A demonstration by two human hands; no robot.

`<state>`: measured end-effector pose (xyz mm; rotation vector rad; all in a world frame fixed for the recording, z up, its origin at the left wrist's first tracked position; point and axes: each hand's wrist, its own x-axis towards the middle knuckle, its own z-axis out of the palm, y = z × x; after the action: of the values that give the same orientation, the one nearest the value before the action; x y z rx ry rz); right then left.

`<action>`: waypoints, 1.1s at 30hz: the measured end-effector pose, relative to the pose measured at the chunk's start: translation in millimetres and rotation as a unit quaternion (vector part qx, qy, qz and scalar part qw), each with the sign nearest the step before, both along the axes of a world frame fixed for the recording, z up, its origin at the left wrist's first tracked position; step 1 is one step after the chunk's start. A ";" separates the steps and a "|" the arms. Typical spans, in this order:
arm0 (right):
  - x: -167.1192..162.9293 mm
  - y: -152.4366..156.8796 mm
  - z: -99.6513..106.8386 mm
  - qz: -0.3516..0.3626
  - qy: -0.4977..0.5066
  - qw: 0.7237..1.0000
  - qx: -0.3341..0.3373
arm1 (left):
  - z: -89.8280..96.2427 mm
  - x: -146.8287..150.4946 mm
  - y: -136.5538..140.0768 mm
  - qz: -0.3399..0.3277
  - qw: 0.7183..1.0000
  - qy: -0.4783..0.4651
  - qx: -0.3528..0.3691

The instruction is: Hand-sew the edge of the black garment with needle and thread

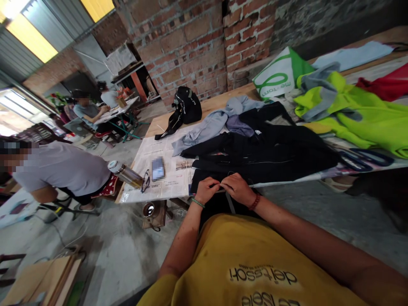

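Note:
My left hand [207, 189] and my right hand [238, 189] meet at the table's near edge, fingertips pinched close together. Whatever lies between the fingers is too small to make out; a faint thread-like line shows just above the right hand. Directly beyond both hands spreads a black garment [270, 146] with a small white mark, its near edge reaching the left fingers. Against it lie a light grey garment [204, 129] and a purple-grey piece of cloth [239, 126].
On the paper-covered table [143, 163] are a phone [158, 168], glasses [145, 181], a bottle [126, 173] and a black bag [188, 106]. Rightward lie yellow-green clothing [350, 110], scissors [366, 158] and a green-white bag [280, 74]. A person [63, 165] sits at left.

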<state>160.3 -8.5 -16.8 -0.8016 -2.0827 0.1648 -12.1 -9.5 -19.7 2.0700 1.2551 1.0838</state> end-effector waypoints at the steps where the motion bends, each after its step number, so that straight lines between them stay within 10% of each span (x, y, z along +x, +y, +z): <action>1: -0.6 0.4 -1.5 -0.002 -0.007 1.000 0.005 | 0.2 0.2 -0.2 -0.001 1.000 0.007 0.001; 10: -6.1 4.8 24.5 -0.022 0.062 0.998 -0.002 | -1.5 1.8 1.6 0.006 0.998 0.066 0.015; 15: -10.6 6.4 51.2 0.012 0.127 0.978 -0.165 | -0.5 1.4 0.4 0.005 0.999 0.051 0.017; 20: -10.1 11.0 59.5 0.127 0.337 0.782 -0.509 | 1.6 1.7 -1.2 0.011 0.999 0.045 0.004; 23: -1.6 22.5 63.2 0.177 0.390 0.713 -0.554 | 1.3 1.8 -1.1 0.009 0.999 0.033 0.004; 28: 14.7 38.4 71.2 0.086 0.362 0.852 -0.369 | 1.2 1.9 -0.7 0.014 1.000 0.027 -0.007; 33: 35.1 45.2 73.9 -0.030 0.124 0.988 -0.087 | 2.9 2.2 -1.0 0.012 1.000 0.022 -0.009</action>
<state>195.4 36.8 57.1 -0.9001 -1.8254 0.3985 -9.9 -10.5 -16.8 2.0813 1.3097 1.0390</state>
